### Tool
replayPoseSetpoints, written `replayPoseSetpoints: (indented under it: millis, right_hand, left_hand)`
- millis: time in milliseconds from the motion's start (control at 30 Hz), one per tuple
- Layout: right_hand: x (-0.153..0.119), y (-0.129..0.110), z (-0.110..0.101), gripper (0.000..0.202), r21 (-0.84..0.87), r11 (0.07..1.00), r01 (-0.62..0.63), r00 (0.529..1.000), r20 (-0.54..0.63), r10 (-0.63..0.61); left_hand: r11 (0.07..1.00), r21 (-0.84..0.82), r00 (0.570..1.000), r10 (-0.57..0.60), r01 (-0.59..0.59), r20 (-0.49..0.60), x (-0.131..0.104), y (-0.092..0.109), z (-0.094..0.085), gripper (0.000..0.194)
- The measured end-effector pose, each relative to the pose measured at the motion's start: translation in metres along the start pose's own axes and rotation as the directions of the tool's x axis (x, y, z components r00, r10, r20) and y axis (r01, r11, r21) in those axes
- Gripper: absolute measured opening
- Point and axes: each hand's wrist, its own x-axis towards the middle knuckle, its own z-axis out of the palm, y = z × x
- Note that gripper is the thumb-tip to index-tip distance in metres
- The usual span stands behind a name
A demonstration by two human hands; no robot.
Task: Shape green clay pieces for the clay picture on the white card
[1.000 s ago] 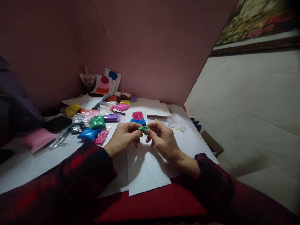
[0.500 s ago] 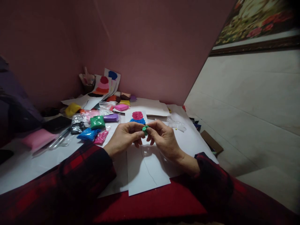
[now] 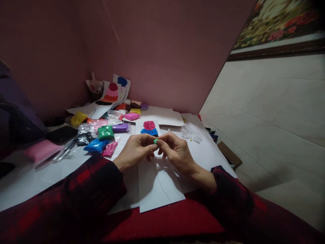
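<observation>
A small lump of green modelling clay [image 3: 155, 141] is pinched between my two hands, above a white sheet of paper [image 3: 157, 189]. Thumb and fingertips of my left hand [image 3: 135, 149] press it from the left. On the other side my right hand [image 3: 179, 152] grips it the same way, so most of the lump is hidden. Textured pink clay [image 3: 149, 125] and blue clay [image 3: 148, 131] cover the sheet's far end, just beyond my fingers. A thin drawn line runs down the paper below my hands.
To the left lie several clay packets, among them green [image 3: 105, 133], blue [image 3: 95, 145] and purple [image 3: 120, 127]. Cards with clay pictures [image 3: 111, 93] lean at the back left. A crumpled clear bag [image 3: 191, 135] sits to the right. A red cloth [image 3: 162, 223] shows at the near edge.
The green clay shows less between my fingertips and looks smaller and squeezed. My fingers have shifted slightly; both hands stay in nearly the same place.
</observation>
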Motion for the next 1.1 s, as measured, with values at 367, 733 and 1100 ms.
replayPoseSetpoints:
  millis: [367, 733, 1100]
  right_hand:
    - [0.0001, 0.0021, 0.0004, 0.02, 0.019, 1.0, -0.014, 1.0, 0.014, 0.014]
    - [-0.0002, 0.002, -0.0003, 0.017, 0.042, 0.999, -0.014, 1.0, 0.021, 0.013]
    - [0.0003, -0.0008, -0.0001, 0.013, 0.059, 0.998, 0.004, 1.0, -0.023, -0.003]
  left_hand:
    - [0.993, 0.119, 1.0, 0.024, -0.024, 0.004, -0.0013, 0.0006, 0.001, 0.012]
    - [0.996, 0.081, 1.0, 0.023, -0.024, 0.005, -0.0019, -0.0005, -0.0006, 0.017]
    - [0.999, -0.033, 0.999, 0.031, -0.031, -0.006, -0.0019, -0.0011, -0.0001, 0.025]
